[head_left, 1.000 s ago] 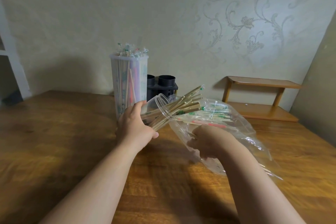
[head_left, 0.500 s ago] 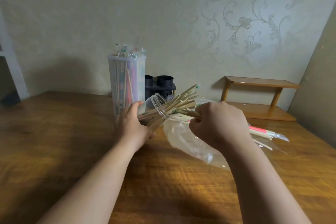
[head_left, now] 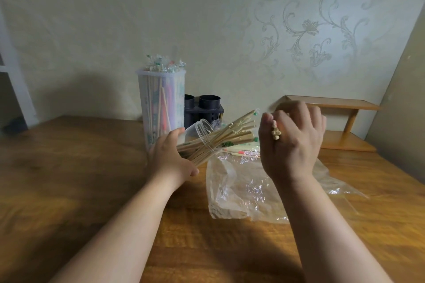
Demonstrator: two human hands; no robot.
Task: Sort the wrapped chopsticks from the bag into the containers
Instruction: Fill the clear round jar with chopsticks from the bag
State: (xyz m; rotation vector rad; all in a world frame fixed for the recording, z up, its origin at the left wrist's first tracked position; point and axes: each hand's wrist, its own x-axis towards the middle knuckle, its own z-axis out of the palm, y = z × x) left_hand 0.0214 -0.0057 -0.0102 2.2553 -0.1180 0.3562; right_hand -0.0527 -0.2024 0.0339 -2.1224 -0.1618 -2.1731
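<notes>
The left hand (head_left: 171, 161) grips a tilted jar (head_left: 202, 132) of chopsticks (head_left: 236, 130), while the right hand (head_left: 292, 145), raised above the bag (head_left: 241, 190) on the table (head_left: 69, 167), curls round a few more.

You have room to pass over the counter (head_left: 69, 167) toward 9 o'clock; tall container (head_left: 161, 103) and black holder (head_left: 208, 104) block 12, shelf (head_left: 333, 104) blocks 2
</notes>
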